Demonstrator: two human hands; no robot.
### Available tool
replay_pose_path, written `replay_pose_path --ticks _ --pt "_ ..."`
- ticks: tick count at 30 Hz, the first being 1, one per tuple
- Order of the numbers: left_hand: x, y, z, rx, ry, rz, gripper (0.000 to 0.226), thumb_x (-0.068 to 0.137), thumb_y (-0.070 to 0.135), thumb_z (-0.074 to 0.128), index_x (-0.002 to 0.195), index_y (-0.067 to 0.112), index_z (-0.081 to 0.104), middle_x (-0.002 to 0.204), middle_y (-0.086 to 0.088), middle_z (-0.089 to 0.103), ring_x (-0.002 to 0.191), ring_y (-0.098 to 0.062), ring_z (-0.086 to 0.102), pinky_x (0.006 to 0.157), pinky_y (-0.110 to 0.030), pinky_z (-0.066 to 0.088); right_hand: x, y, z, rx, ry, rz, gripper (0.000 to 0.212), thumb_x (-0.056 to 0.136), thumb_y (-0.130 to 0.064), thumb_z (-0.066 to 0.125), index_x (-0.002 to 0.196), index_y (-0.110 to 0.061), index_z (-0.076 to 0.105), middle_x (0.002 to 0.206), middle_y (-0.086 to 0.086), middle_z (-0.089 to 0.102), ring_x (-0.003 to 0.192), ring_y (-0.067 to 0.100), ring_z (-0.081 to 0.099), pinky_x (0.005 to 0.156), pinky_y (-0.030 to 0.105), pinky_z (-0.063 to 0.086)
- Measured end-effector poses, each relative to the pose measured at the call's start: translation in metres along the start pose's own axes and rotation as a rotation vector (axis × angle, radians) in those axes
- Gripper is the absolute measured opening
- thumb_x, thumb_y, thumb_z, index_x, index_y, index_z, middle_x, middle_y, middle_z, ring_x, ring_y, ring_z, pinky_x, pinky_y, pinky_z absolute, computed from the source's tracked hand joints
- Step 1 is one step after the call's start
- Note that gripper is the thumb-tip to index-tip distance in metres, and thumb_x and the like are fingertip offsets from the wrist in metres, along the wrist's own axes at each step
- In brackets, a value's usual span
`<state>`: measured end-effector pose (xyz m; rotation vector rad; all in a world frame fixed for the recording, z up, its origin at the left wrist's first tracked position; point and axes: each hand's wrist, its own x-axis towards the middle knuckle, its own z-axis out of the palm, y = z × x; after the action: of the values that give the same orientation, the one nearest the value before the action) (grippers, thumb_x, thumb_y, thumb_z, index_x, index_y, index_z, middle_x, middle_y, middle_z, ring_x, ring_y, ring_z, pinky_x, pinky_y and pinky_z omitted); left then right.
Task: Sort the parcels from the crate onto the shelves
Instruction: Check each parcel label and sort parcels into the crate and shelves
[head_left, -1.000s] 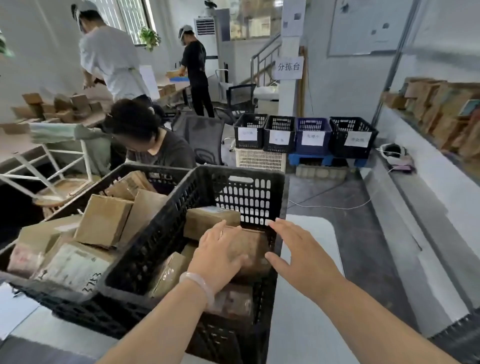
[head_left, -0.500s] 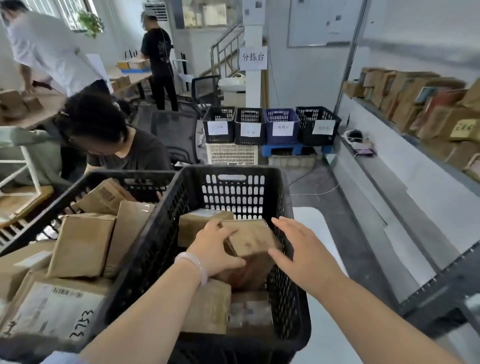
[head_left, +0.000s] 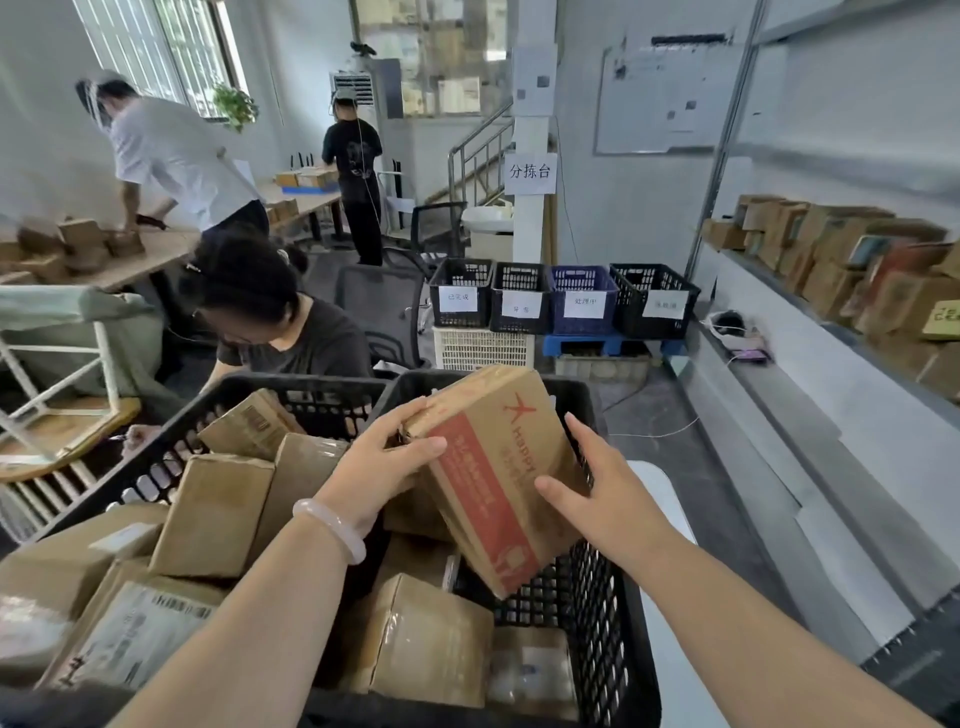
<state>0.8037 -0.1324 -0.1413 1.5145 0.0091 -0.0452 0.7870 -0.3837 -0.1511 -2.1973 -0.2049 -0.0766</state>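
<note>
Shelf (head_left: 831, 291) along right wall, 2 to 3 o'clock from hands, already lined with boxes. Black crate (head_left: 613, 597) at 6 o'clock, below hands, several parcels left inside. Held parcel (head_left: 498, 467) above crate, tilted, long axis 11 to 5 o'clock, lower corner against crate's right wall. Left hand (head_left: 379, 467) clamped on upper-left corner, thumb across red face. Right hand (head_left: 597, 499) laid flat on right edge, fingers straight, uncurled; nearer the shelf. Judged: next move a swing toward 3 o'clock, right hand leading. Readable: "Happy" beside red plane on parcel; sign (head_left: 530, 172) "分拣台"; bins (head_left: 584, 291) labelled "已完成", "处理中"; remaining labels too blurred.
</note>
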Motion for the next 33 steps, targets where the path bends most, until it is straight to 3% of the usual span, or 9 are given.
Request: replay_pose_path --ticks 3,6,11,15,19,23,27,30,33 --pt "0.001 -0.003 0.000 -0.078 -0.002 0.004 0.085 0.076 0.026 0.081 0.148 0.036 0.036 0.138 0.001 0.055 0.109 -0.014 0.067 0.085 -0.035 0.057 0.003 -0.004 0.005 0.052 0.013 -0.001 0.065 0.084 -0.042 0.069 0.140 -0.047 0.034 0.131 -0.024 0.051 0.121 0.000 0.047 0.104 0.038 0.043" --pt "0.001 -0.006 0.007 -0.162 0.137 0.044 0.111 0.052 0.042 0.094 0.145 0.044 0.033 0.144 -0.003 0.044 0.125 -0.023 0.055 0.099 -0.047 0.051 0.005 -0.007 0.008 0.130 0.132 0.036 0.051 0.087 -0.034 0.069 0.131 -0.045 0.047 0.116 -0.027 0.058 0.112 0.000 0.053 0.096 0.033 0.048" --pt "-0.002 -0.019 0.028 -0.039 0.264 0.181 0.069 0.065 0.043 0.086 0.124 0.042 0.051 0.127 0.010 0.060 0.124 -0.012 0.055 0.099 -0.048 0.052 0.006 -0.016 0.008 0.250 0.213 0.062 0.040 0.088 -0.033 0.067 0.125 -0.043 0.054 0.108 -0.030 0.059 0.102 -0.007 0.054 0.079 0.017 0.045" --pt "0.001 -0.018 0.027 0.007 0.277 0.194 0.046 0.085 0.039 0.072 0.126 0.047 0.054 0.118 0.013 0.068 0.116 -0.016 0.062 0.092 -0.049 0.055 0.005 -0.024 0.005 0.341 0.200 0.045 0.032 0.098 -0.026 0.053 0.121 -0.047 0.060 0.109 -0.032 0.062 0.106 -0.009 0.055 0.092 0.024 0.047" --pt "0.003 -0.013 0.021 -0.002 0.257 0.224 0.031 0.094 0.036 0.063 0.125 0.037 0.060 0.113 0.005 0.071 0.109 -0.019 0.066 0.091 -0.049 0.055 0.008 -0.028 0.002 0.339 0.198 -0.002 0.040 0.096 -0.017 0.056 0.121 -0.048 0.058 0.114 -0.028 0.062 0.103 -0.008 0.056 0.088 0.018 0.045" --pt "0.005 -0.009 0.022 -0.206 0.300 0.173 0.030 0.095 0.029 0.062 0.125 0.026 0.058 0.117 -0.003 0.070 0.105 -0.020 0.068 0.088 -0.044 0.055 0.013 -0.022 -0.002 0.437 0.058 0.143 0.082 0.076 -0.053 0.067 0.147 -0.039 0.028 0.138 -0.018 0.043 0.124 0.003 0.043 0.104 0.028 0.035" --pt "0.009 -0.012 0.029 -0.154 0.412 0.104 0.032 0.088 0.033 0.071 0.115 0.026 0.056 0.114 -0.004 0.069 0.100 -0.019 0.069 0.088 -0.046 0.057 0.013 -0.024 -0.008 0.470 -0.058 0.197 0.089 0.064 -0.064 0.065 0.145 -0.041 0.033 0.130 -0.012 0.053 0.113 0.004 0.052 0.094 0.029 0.046" --pt "0.008 -0.013 0.036 -0.024 0.364 0.107 0.057 0.080 0.041 0.077 0.130 0.034 0.051 0.125 0.007 0.064 0.115 -0.014 0.061 0.100 -0.047 0.050 0.017 -0.026 -0.007 0.375 0.051 0.154 0.072 0.075 -0.052 0.071 0.139 -0.038 0.040 0.114 -0.018 0.054 0.102 -0.001 0.052 0.073 0.017 0.042" --pt "0.001 -0.012 0.049 0.141 0.210 0.070 0.105 0.060 0.078 0.071 0.150 0.044 0.029 0.151 0.007 0.038 0.138 -0.017 0.039 0.112 -0.050 0.038 0.016 -0.031 -0.003 0.291 0.149 0.069 0.063 0.076 -0.042 0.077 0.130 -0.037 0.045 0.105 -0.025 0.053 0.098 -0.004 0.052 0.070 0.012 0.039"
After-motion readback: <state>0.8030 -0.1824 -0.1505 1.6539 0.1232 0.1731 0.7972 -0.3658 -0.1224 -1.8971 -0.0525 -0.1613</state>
